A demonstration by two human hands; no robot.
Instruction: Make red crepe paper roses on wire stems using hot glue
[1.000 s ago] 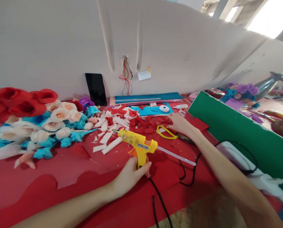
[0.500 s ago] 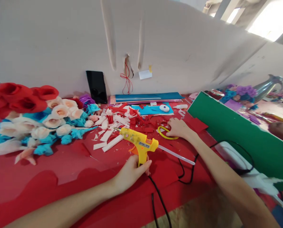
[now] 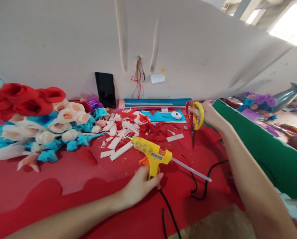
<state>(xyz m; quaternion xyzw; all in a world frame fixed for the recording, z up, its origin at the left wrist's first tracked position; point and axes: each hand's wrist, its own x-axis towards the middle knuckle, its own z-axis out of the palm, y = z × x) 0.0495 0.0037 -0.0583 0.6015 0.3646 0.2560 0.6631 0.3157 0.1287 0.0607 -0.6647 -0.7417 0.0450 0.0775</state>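
My left hand (image 3: 141,186) is closed round the handle of a yellow hot glue gun (image 3: 152,153), which stands on the red felt sheet (image 3: 76,186) with its nozzle pointing left and a clear glue stick (image 3: 192,169) sticking out behind. My right hand (image 3: 209,115) is raised above the table and grips a pair of scissors (image 3: 194,119) by their yellow and red handles, blades hanging downward. Below the scissors lie red and white felt scraps (image 3: 128,131).
A heap of red, cream and blue fabric flowers (image 3: 36,122) fills the left. A black phone (image 3: 105,89) leans on the white backboard. A green board (image 3: 260,146) stands at the right. The gun's black cord (image 3: 169,212) loops near the front edge. Blue felt (image 3: 160,116) lies at the back.
My right hand has picked the scissors up off the table and lifted them up and to the right. My left hand has stayed on the glue gun.
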